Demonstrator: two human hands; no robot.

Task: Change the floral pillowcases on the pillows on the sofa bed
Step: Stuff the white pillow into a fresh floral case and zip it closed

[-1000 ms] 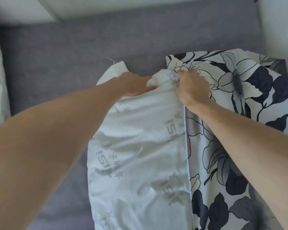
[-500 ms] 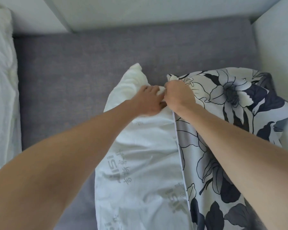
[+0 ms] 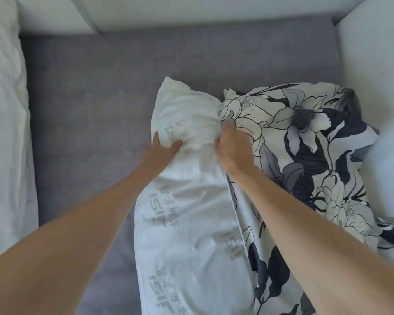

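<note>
Head view looks down on two bare forearms reaching across a grey woven sofa bed (image 3: 96, 114). The left hand (image 3: 163, 148) has its grip clamped on the far end of a white pillow (image 3: 187, 223), thumb pressed on top and fingers wrapped under the left edge, bunching the soft cloth. The right hand (image 3: 231, 148) has its grip closed on fabric at the seam where pillow meets floral pillowcase (image 3: 305, 155); whether it pinches the case edge alone or the pillow too cannot be told. The pillow is long and plump, its white cover faintly creased and printed with grey lettering in repeated patches. The one floral pillowcase in sight is thin and crumpled, with large cream lilies outlined in black over dark navy and grey leaves; it lies just right of the pillow, touching it along one straight hem. A second pale, wrinkled cushion or bedding piece (image 3: 5, 133) runs down the left side. A white padded surface (image 3: 373, 64) borders the right.
</note>
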